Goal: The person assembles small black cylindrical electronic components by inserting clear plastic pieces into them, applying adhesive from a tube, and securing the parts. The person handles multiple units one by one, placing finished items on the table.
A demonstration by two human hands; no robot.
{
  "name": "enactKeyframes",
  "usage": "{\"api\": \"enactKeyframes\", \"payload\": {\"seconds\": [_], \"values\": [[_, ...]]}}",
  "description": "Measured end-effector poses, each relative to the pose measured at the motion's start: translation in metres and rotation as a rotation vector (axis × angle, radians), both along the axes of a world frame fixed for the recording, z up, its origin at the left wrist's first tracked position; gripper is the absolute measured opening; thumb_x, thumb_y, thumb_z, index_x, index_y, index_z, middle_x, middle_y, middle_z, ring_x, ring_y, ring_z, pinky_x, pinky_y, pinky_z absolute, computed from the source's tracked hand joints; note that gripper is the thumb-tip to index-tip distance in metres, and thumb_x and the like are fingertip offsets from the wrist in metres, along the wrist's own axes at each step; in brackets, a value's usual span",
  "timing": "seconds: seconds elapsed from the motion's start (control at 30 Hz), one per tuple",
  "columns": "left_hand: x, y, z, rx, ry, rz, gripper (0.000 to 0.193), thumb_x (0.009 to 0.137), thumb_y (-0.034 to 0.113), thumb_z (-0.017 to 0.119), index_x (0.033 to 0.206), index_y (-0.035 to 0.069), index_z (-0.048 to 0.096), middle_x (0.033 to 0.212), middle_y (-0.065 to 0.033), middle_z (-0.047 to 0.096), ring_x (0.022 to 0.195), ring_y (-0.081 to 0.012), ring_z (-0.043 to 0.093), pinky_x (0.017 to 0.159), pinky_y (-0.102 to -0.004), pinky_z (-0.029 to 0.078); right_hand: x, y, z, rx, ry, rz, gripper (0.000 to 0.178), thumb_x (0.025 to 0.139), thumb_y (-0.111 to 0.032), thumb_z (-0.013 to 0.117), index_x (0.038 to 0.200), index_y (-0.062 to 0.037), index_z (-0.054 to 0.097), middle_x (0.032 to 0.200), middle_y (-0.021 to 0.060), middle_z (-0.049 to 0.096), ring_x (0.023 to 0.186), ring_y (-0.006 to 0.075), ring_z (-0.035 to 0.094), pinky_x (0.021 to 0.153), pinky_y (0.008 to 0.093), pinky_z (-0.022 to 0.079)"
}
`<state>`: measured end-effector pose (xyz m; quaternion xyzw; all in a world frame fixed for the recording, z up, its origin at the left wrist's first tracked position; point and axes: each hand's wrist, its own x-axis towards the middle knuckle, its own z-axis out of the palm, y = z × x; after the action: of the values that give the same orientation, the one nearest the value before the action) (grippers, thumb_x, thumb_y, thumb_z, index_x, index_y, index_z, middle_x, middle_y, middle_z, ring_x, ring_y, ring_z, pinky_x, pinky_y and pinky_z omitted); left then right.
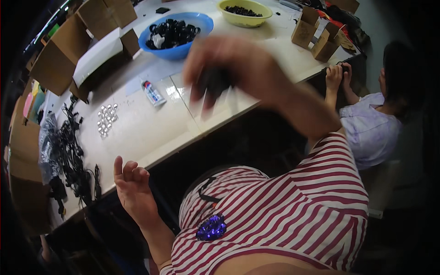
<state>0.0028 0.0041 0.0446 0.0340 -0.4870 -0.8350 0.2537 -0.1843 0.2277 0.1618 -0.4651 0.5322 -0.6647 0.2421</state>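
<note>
Blue plastic forms the basin [170,54] at the far side of the bench [151,135]; contents: a heap of black parts, several ring-shaped, with one whitish piece among them at the left. Beside it, farther right, a pale yellow bowl [243,21] carries a layer of much smaller black pieces. Two small open brown cartons [323,45] stand near the right end of the bench; their insides cannot be read from this angle. At the left, large open cardboard boxes [59,59] stand with flaps raised, contents out of sight.

Right hand [229,59]: raised over the bench in front of the blue basin, fingers closed around a black object [215,82]. Motion blur covers both, and the type of object cannot be determined. Left hand [136,195]: at the near edge of the bench, loosely open, index finger extended, the others partly curled.

Between the hands and the boxes lie a white-and-blue tube [154,95] and a loose group of small silvery pieces [104,120]. Farther left, a tangle of black cables [73,156] lies against a clear plastic bag [48,151], whose contents are indistinct. A co-worker [371,123] at the right is partly lost in shadow; what that person's hands hold is too small to identify
</note>
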Motion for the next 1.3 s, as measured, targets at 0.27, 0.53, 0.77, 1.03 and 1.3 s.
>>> {"api": "enactKeyframes", "payload": {"seconds": [0.27, 0.53, 0.77, 1.03, 1.3], "values": [[0.015, -0.025, -0.031, 0.007, -0.061, 0.064, 0.043, 0.093, 0.025, 0.046, 0.126, 0.0, 0.036, 0.099, -0.0069, 0.051, 0.082, -0.0124, 0.049, 0.074, -0.0238, 0.042, -0.134, 0.082, 0.071, -0.043, 0.068, -0.669, 0.026, 0.092, -0.022, 0.036, 0.097, -0.0007, 0.05, 0.075, 0.0057, 0.055, 0.061, 0.0134, 0.049, 0.053, 0.0268, 0.042], [0.032, -0.074, -0.04, -0.349, -0.322, 0.392, 0.027, 0.089, 0.009, 0.051, 0.113, -0.002, 0.05, 0.093, -0.0052, 0.056, 0.078, -0.0092, 0.049, 0.073, -0.0213, 0.04, -0.23, 0.181, -0.11, 0.731, 0.842, -1.229, 0.034, 0.09, -0.024, 0.043, 0.116, -0.0041, 0.054, 0.075, 0.0045, 0.055, 0.065, 0.0143, 0.051, 0.062, 0.0275, 0.041], [0.054, -0.226, -0.012, -0.867, -0.43, 1.014, 0.019, 0.085, 0.011, 0.055, 0.101, 0.001, 0.061, 0.089, -0.0031, 0.062, 0.075, -0.0085, 0.053, 0.068, -0.0215, 0.043, -0.225, 0.172, -0.184, 1.015, 0.78, -1.206, 0.03, 0.091, -0.021, 0.041, 0.114, -0.0081, 0.054, 0.075, 0.0108, 0.055, 0.07, 0.0218, 0.054, 0.065, 0.0341, 0.042], [0.004, -0.347, -0.008, -1.42, -0.843, 1.025, 0.028, 0.081, 0.028, 0.058, 0.098, 0.006, 0.063, 0.092, -0.0119, 0.064, 0.086, -0.0248, 0.061, 0.074, -0.035, 0.047, -0.174, 0.067, -0.14, 0.551, 1.172, -1.018, 0.028, 0.088, -0.011, 0.047, 0.114, -0.0021, 0.054, 0.113, 0.0111, 0.055, 0.106, 0.0246, 0.05, 0.088, 0.0327, 0.039], [-0.041, -0.382, -0.016, -1.495, -1.545, 0.751, 0.046, 0.078, 0.046, 0.053, 0.104, 0.01, 0.062, 0.106, -0.0161, 0.06, 0.102, -0.0296, 0.056, 0.087, -0.0387, 0.043, -0.025, -0.139, -0.12, 0.226, 0.95, -0.343, 0.023, 0.073, 0.001, 0.061, 0.094, -0.0059, 0.061, 0.099, 0.0112, 0.056, 0.095, 0.0286, 0.053, 0.081, 0.036, 0.043]]}}
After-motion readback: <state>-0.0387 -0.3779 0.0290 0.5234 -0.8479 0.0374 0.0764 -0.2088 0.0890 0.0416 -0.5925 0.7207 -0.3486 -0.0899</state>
